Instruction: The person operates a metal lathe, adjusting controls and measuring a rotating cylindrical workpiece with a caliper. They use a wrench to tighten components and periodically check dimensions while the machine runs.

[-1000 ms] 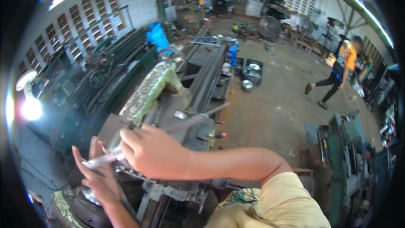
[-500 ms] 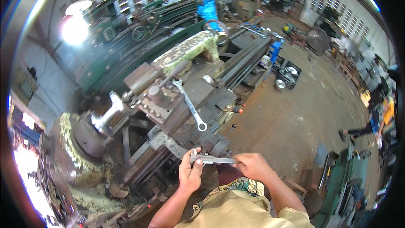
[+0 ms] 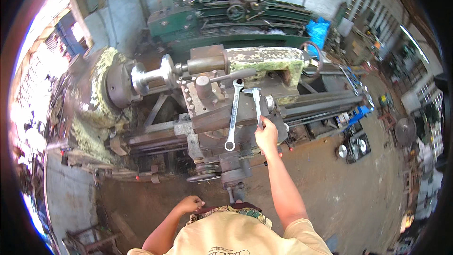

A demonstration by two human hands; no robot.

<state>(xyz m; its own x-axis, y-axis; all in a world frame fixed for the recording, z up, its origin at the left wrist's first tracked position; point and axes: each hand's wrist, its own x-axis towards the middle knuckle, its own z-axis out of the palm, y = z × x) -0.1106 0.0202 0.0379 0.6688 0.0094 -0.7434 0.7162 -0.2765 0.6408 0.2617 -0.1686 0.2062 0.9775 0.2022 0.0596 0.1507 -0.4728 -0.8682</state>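
Fingers of my right hand (image 3: 267, 138) wrap around the near end of a metal caliper (image 3: 258, 106), thumb and fingers pressed on its bar, so that its measuring end points away from me, toward the far edge of the lathe carriage (image 3: 247, 113). In this single view from my head, the caliper is over the right part of that carriage, inside its right edge; I cannot tell whether it rests on the metal or hangs just above it. I seem to grip it by the plain end to leave the measuring tips clear of my knuckles. Just left of it a long wrench (image 3: 233, 115) lies roughly parallel, ring end by the near edge, forked end beside the lever (image 3: 243, 73) of the tool post (image 3: 203, 87); that spot probably suits it, flat and within easy reach. Whether the caliper's tips touch the fork, I cannot tell. Toward the carriage's far left corner and beyond, a shiny flanged piece (image 3: 153, 76) sits in the chuck (image 3: 118, 85), presumably for a firm hold, with the tailstock (image 3: 264, 59) lined up opposite, its point near the flange. My left hand (image 3: 191, 204) hangs by my waist, fingers loosely bent, nothing visible in them; how far they close I cannot tell. My right arm alone reaches over the carriage's near edge, likely because the caliper needs only one hand.
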